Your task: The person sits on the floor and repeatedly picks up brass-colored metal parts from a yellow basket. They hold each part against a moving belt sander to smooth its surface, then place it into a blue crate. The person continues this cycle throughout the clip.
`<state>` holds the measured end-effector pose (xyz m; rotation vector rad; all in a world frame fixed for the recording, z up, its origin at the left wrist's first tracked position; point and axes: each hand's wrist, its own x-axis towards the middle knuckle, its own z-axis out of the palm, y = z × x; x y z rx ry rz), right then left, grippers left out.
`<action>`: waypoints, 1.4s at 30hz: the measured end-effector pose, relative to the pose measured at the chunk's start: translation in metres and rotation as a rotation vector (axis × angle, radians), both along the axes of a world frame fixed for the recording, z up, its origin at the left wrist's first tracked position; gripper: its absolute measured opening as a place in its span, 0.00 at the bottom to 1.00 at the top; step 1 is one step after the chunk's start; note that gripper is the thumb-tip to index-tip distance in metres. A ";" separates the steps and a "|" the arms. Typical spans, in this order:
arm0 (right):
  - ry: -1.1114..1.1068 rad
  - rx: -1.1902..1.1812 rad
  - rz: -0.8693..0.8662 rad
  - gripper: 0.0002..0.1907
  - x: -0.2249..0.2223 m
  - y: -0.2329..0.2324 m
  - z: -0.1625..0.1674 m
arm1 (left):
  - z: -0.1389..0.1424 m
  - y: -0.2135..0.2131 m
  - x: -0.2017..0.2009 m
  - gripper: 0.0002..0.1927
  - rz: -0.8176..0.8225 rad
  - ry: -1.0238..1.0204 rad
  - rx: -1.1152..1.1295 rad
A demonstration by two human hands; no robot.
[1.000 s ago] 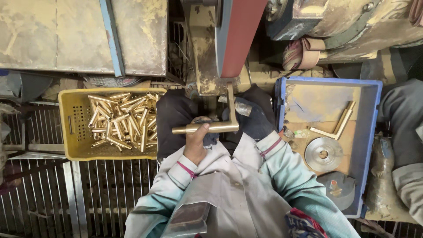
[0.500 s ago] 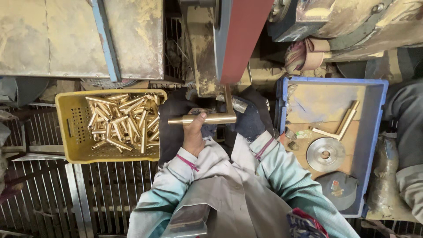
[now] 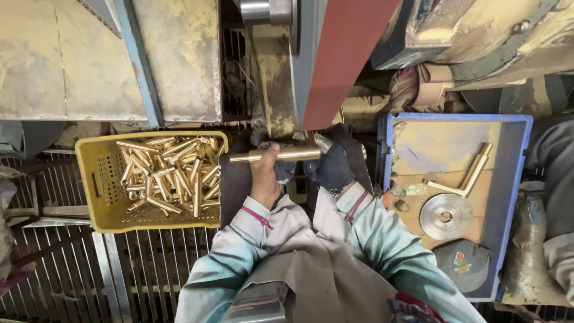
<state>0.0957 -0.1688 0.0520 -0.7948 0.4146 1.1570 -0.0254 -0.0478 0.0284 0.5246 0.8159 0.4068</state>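
Below the red sanding belt point(image 3: 344, 60), brass tube point(image 3: 275, 155) lies crosswise, long axis left-right; left hand point(image 3: 265, 179) wrapped around it mid-length, gloved right hand point(image 3: 332, 167) closed at its right end.

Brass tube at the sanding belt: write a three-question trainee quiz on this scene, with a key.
1. True or false: the left hand is bare and the right hand wears a dark glove.
2. Which container holds the pile of brass tubes? A yellow basket; B blue tray.
3. Fill in: the brass tube held by both hands lies ____ across the red belt.

Key: 1 true; 2 A; 3 crosswise.
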 end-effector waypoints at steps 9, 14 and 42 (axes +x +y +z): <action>-0.069 -0.109 0.025 0.15 0.010 0.013 -0.008 | -0.011 0.013 0.022 0.11 0.007 0.018 -0.011; -0.037 -0.113 -0.013 0.12 0.013 0.019 -0.011 | -0.016 0.019 0.030 0.10 -0.009 0.040 -0.008; -0.622 -0.036 0.174 0.12 -0.042 -0.030 0.063 | 0.060 -0.028 -0.027 0.11 0.086 0.098 0.110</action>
